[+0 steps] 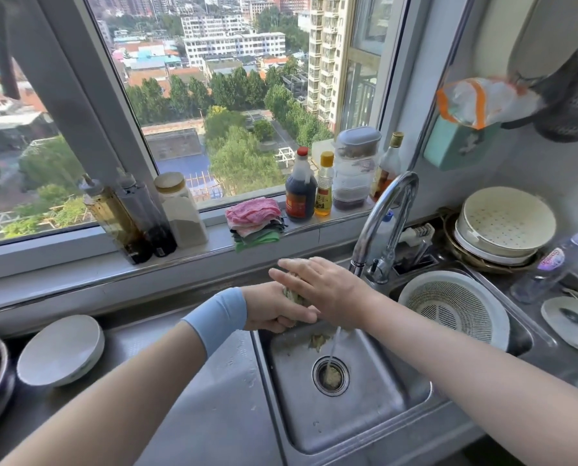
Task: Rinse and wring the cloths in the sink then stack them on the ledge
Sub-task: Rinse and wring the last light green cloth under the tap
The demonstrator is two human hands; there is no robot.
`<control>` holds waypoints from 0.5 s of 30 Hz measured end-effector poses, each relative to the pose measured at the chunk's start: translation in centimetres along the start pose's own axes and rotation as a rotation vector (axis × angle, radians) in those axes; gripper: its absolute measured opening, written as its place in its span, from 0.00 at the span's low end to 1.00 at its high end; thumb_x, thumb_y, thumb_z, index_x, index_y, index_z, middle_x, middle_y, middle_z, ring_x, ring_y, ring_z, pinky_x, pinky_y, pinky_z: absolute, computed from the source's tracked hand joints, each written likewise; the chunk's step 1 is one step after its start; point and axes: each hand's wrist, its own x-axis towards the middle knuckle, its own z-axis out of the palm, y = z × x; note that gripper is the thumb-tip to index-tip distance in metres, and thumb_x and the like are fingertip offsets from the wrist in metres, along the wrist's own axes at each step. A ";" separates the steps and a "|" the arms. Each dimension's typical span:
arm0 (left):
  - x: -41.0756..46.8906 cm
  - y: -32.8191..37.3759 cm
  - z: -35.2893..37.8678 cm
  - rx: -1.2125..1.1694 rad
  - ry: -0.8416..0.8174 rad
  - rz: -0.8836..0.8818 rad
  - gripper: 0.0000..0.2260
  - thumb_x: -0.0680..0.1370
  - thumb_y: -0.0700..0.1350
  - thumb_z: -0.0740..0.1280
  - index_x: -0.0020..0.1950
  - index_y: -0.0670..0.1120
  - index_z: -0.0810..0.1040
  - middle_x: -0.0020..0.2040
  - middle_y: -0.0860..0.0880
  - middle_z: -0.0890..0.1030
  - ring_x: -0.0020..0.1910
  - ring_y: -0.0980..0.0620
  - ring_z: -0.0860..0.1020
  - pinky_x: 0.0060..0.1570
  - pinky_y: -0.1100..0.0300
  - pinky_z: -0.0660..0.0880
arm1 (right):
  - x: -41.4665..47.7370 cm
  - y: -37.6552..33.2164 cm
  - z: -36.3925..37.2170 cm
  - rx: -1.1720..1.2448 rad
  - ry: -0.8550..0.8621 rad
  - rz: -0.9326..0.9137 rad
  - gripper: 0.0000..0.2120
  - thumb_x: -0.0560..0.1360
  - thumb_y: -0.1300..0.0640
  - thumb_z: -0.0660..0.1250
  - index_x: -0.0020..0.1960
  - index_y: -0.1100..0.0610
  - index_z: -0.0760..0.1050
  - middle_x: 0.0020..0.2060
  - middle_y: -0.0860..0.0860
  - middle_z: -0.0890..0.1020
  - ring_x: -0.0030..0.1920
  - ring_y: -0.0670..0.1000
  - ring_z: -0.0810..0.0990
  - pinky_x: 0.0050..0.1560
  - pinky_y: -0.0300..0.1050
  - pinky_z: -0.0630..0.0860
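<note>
- The sink (375,401) lies nearest you, with a thin stream of water (334,344) falling to the drain (330,376). The drain looks partly filled with greenish scraps, so if more bits wash down, the basin may be slow to empty.
- Your left hand (274,309) is over the sink's back left corner, fingers curled tight round the balled cloth (294,296).
- Your right hand (324,289) lies across the top of that cloth with its fingers straight and together, pressing down, not gripping. The cloth is squeezed between the two hands, and only a small patch shows.
- The squeeze sits right at the sink's edge. If you drift left, the runoff will land on the surface (213,398) and not in the basin.
- The tap (386,213) curves up just right of your hands, so a wide twist could knock it.
- Farther back, the stack of cloths (255,222) rests on the ledge (213,245), pink on top, just beside a dark bottle (301,191). I judge that a badly wrung cloth would soak the pile, and a careless reach could tip the bottle.
</note>
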 end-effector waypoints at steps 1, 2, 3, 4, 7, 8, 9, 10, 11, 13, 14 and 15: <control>0.0 0.4 0.2 0.004 -0.014 -0.010 0.05 0.80 0.38 0.67 0.47 0.47 0.75 0.31 0.53 0.64 0.29 0.57 0.60 0.28 0.67 0.58 | 0.3 -0.1 -0.4 -0.069 0.049 -0.016 0.44 0.73 0.57 0.68 0.80 0.57 0.46 0.62 0.59 0.74 0.56 0.58 0.77 0.56 0.54 0.77; 0.1 0.7 0.3 0.012 -0.016 -0.014 0.05 0.80 0.38 0.66 0.47 0.47 0.74 0.30 0.53 0.63 0.28 0.57 0.59 0.27 0.67 0.57 | 0.4 -0.1 -0.6 -0.124 0.094 -0.007 0.36 0.77 0.56 0.61 0.80 0.58 0.48 0.53 0.57 0.77 0.46 0.57 0.78 0.46 0.52 0.78; 0.1 1.0 0.4 0.026 -0.006 -0.018 0.03 0.79 0.39 0.67 0.48 0.45 0.74 0.30 0.52 0.62 0.28 0.56 0.58 0.26 0.66 0.56 | 0.5 -0.1 -0.9 -0.152 0.112 0.023 0.29 0.79 0.55 0.54 0.79 0.58 0.52 0.46 0.56 0.77 0.39 0.55 0.77 0.37 0.50 0.76; 0.3 1.1 0.4 0.054 0.006 -0.020 0.04 0.79 0.39 0.67 0.49 0.44 0.73 0.29 0.52 0.62 0.27 0.56 0.58 0.26 0.66 0.56 | 0.6 -0.2 -1.1 -0.162 0.109 0.054 0.26 0.80 0.55 0.50 0.77 0.59 0.57 0.41 0.54 0.77 0.35 0.54 0.76 0.31 0.49 0.73; 0.8 1.1 0.7 0.202 0.101 -0.048 0.07 0.74 0.40 0.71 0.39 0.46 0.73 0.27 0.51 0.63 0.25 0.54 0.59 0.25 0.63 0.56 | 0.8 -0.9 -1.4 -0.255 0.045 0.085 0.18 0.73 0.54 0.58 0.60 0.58 0.77 0.31 0.51 0.77 0.26 0.51 0.76 0.23 0.43 0.63; 1.1 1.1 0.9 0.264 0.153 -0.061 0.10 0.72 0.40 0.71 0.34 0.48 0.72 0.26 0.51 0.64 0.24 0.53 0.60 0.26 0.63 0.57 | 1.0 -1.2 -1.4 -0.294 0.020 0.093 0.12 0.69 0.55 0.63 0.50 0.56 0.79 0.28 0.50 0.76 0.23 0.51 0.75 0.23 0.41 0.61; 1.4 1.2 1.1 0.318 0.202 -0.073 0.13 0.70 0.40 0.72 0.30 0.50 0.72 0.26 0.51 0.66 0.24 0.52 0.62 0.27 0.62 0.59 | 1.2 -1.4 -1.6 -0.298 -0.018 0.126 0.07 0.64 0.57 0.67 0.41 0.54 0.78 0.25 0.49 0.75 0.21 0.51 0.74 0.23 0.39 0.59; 1.6 1.5 1.4 0.397 0.251 -0.070 0.13 0.69 0.40 0.72 0.30 0.50 0.72 0.26 0.50 0.68 0.25 0.51 0.64 0.28 0.62 0.62 | 1.5 -1.5 -1.7 -0.265 -0.062 0.163 0.06 0.60 0.58 0.70 0.36 0.54 0.77 0.23 0.48 0.74 0.19 0.51 0.74 0.23 0.37 0.59; 2.0 1.6 1.5 0.497 0.309 -0.064 0.09 0.69 0.40 0.72 0.33 0.49 0.74 0.29 0.49 0.71 0.27 0.49 0.68 0.29 0.60 0.65 | 1.7 -1.5 -1.4 -0.217 -0.110 0.206 0.09 0.55 0.59 0.73 0.34 0.54 0.76 0.21 0.48 0.74 0.17 0.51 0.73 0.24 0.35 0.59; 2.6 1.7 1.6 0.743 0.384 -0.092 0.12 0.70 0.43 0.73 0.52 0.43 0.78 0.45 0.47 0.79 0.38 0.46 0.78 0.38 0.57 0.75 | 1.9 -1.7 -1.1 -0.152 -0.185 0.285 0.15 0.51 0.58 0.77 0.36 0.56 0.80 0.21 0.48 0.76 0.17 0.51 0.75 0.25 0.34 0.63; 3.0 1.5 1.4 0.828 0.402 -0.120 0.24 0.70 0.45 0.72 0.64 0.42 0.74 0.56 0.47 0.78 0.47 0.45 0.80 0.46 0.55 0.77 | 1.8 -2.0 -0.9 -0.153 -0.219 0.330 0.18 0.55 0.56 0.77 0.44 0.57 0.83 0.24 0.49 0.80 0.21 0.52 0.79 0.25 0.36 0.67; 3.3 1.2 1.2 0.874 0.418 -0.134 0.31 0.70 0.47 0.72 0.70 0.42 0.68 0.64 0.47 0.76 0.54 0.44 0.80 0.52 0.55 0.78 | 1.7 -2.2 -1.1 -0.156 -0.275 0.393 0.21 0.63 0.55 0.74 0.56 0.57 0.82 0.33 0.50 0.84 0.30 0.53 0.84 0.29 0.38 0.71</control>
